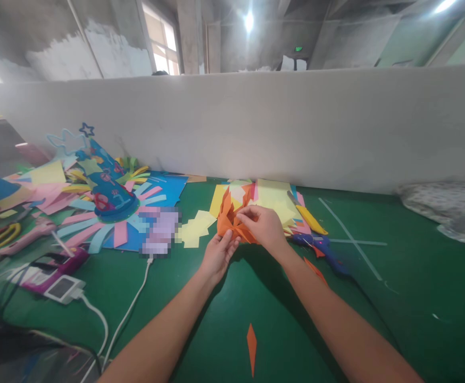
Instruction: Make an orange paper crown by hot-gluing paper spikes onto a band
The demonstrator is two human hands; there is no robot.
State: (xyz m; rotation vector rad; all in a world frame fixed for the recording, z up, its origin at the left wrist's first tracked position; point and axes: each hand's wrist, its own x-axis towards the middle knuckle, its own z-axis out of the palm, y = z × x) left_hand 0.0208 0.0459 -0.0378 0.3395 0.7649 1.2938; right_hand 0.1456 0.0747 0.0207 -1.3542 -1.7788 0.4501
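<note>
An orange folded-paper piece point(228, 215) is held up over the green bench point(216, 330), the landmark. Its lower edge is pinched between thumb and fingers by the left hand point(219, 255); its inner part is gripped by the fingertips of the right hand point(265, 226), nearly closed. At the bench's far side, behind the piece, coloured sheets point(274, 197) are piled, with a yellow cutter point(312, 219) and blue glue gun point(326, 250) to their right. Blue cone hats point(115, 194) are seen on the bench's left; one orange diamond strip point(251, 348) lies on its near part.
</note>
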